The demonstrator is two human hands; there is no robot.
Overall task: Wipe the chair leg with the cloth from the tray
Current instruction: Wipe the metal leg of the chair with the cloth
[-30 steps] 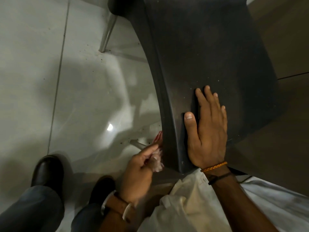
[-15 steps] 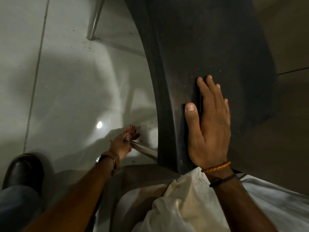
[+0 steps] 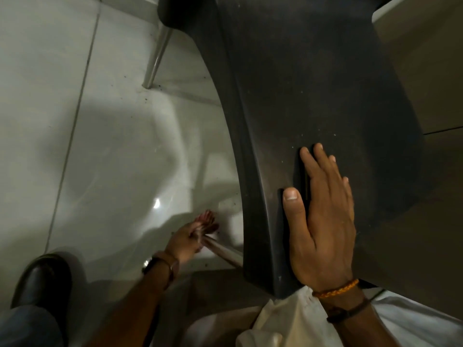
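Curling round the leg point(image 3: 220, 250) below the seat point(image 3: 313, 96), left fingers point(image 3: 204, 225) clutch cloth; leg slants seatward, right hand point(image 3: 323, 221) flat.

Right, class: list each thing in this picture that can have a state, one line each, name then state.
left hand: closed around the near chair leg, low down by the floor
right hand: open, flat on the chair seat
cloth: barely visible inside the left grip
near chair leg: gripped, slanted
far chair leg: standing on the floor, untouched
chair seat: dusty, specked
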